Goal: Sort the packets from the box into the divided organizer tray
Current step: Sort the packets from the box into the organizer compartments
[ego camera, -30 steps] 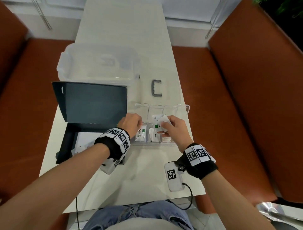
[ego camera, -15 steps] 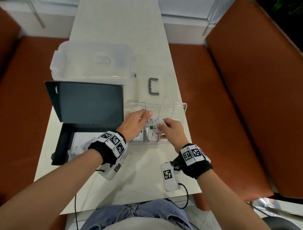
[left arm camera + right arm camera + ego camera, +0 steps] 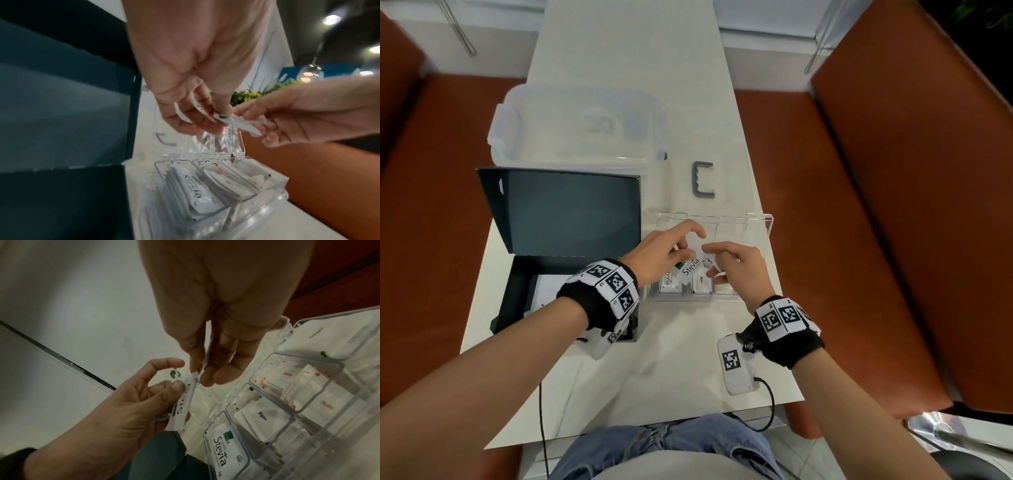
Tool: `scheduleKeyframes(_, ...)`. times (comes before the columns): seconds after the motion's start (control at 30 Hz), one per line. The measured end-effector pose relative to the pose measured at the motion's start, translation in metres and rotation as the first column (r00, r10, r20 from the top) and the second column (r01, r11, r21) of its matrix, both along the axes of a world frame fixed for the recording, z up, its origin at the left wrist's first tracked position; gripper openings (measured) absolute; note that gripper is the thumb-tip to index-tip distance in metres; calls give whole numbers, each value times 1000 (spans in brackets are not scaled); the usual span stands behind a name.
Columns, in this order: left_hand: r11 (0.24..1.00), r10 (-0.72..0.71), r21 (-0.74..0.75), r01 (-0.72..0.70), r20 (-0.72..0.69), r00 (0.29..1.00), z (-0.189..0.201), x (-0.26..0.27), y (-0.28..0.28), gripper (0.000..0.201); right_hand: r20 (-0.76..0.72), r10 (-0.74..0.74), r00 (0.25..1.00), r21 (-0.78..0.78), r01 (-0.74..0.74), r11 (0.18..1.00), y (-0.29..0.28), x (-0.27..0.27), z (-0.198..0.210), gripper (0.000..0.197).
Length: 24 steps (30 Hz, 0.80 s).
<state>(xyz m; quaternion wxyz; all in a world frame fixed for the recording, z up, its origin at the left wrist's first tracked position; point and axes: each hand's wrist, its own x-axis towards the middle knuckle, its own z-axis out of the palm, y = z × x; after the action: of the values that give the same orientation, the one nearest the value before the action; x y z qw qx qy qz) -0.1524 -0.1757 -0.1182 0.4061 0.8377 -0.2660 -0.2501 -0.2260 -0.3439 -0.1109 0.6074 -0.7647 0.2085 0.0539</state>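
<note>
The clear organizer tray (image 3: 722,300) (image 3: 296,417) (image 3: 273,186) lies on the table with its lid (image 3: 739,226) open. Its left compartment holds Stevia packets (image 3: 222,449), the middle one pepper packets (image 3: 263,415), and the right one red-printed packets (image 3: 287,374). Above the tray my left hand (image 3: 671,253) pinches a white Stevia packet (image 3: 690,270) (image 3: 183,405) (image 3: 236,123). My right hand (image 3: 736,270) grips thin white packets (image 3: 205,353) between its fingers, and its fingertips meet the Stevia packet's far end. The dark box (image 3: 517,298) stands open at the left with white packets (image 3: 544,291) inside.
The box's raised lid (image 3: 571,209) stands close to my left hand. A clear plastic tub (image 3: 578,126) sits behind it, and a grey clip (image 3: 703,180) lies behind the tray. A white tagged device (image 3: 734,363) on a cable lies near the front edge. Brown benches (image 3: 825,205) flank the table.
My left hand left the tray's left compartment, crossed right to the packets in my right hand and took hold of the Stevia packet. The right hand stayed above the tray.
</note>
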Motion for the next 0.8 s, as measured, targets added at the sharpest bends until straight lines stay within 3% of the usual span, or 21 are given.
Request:
scheduleKeyframes(0.1,999,17,-30,-16,18,1000,3,1,0,25,6,26,1000,-13,-26,1000,6,4,2,10)
scheduleKeyframes(0.17,990,108,-93,-110,-23,994,4,3,1,31,24,2,1000,1,-2,1000,8,6,1,10)
scheduleKeyframes(0.23,970,200,-108,-219,-165,966,4,3,3,39,23,-80,997,80,78,994,7,9,0,9)
scheduleKeyframes(0.33,898,263,-205,-390,-461,848,3,-3,5,23,-5,-123,992,203,121,972,8,10,-1,10)
scheduleKeyframes(0.4,823,296,-272,-498,-543,786,3,-6,7,12,-19,-78,997,210,80,974,9,8,-2,9)
scheduleKeyframes(0.47,805,342,-267,-529,-519,783,3,-2,10,11,-29,-58,998,175,63,983,8,5,-3,12)
scheduleKeyframes(0.53,909,318,-176,-377,-292,902,1,7,14,17,-36,-86,996,117,89,989,3,3,-6,19)
scheduleKeyframes(0.6,994,79,76,-77,-20,997,1,13,13,29,-51,-113,992,78,116,990,-3,1,-9,22)
scheduleKeyframes(0.67,958,-109,269,97,30,994,-2,13,9,35,-60,-113,992,49,116,992,-8,-3,-12,23)
scheduleKeyframes(0.8,945,-100,313,92,10,995,-4,15,-2,13,-61,-99,993,18,100,995,-11,-9,-14,24)
